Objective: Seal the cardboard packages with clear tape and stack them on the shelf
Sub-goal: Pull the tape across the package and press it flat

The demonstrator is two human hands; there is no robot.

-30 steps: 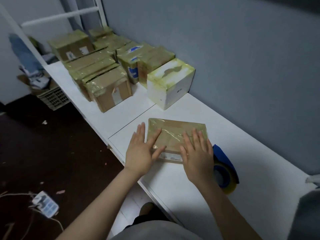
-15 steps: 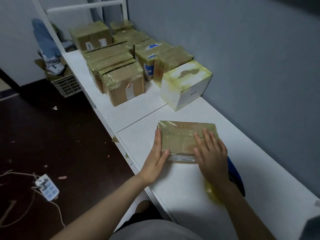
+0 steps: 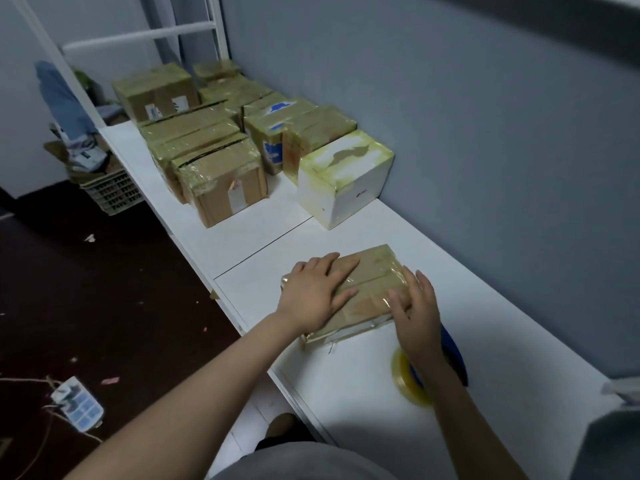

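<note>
1. 1 tape roll [image 3: 412, 382] lies under the wrist of the right hand [image 3: 415, 306]; bare shelf [image 3: 512, 341] beside it.
2. 1 flat taped package [image 3: 372, 275] mid-shelf, skewed: left hand [image 3: 311, 296] flat on top, right hand's fingers straight on its right end.
3. Bare gap, then 1 white box [image 3: 346, 178]; brown taped boxes [image 3: 225, 181] behind, count unclear.

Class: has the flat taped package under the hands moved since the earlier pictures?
Yes. The flat package has turned anticlockwise: its far edge now runs nearly parallel to the seam in the white shelf top.
</note>
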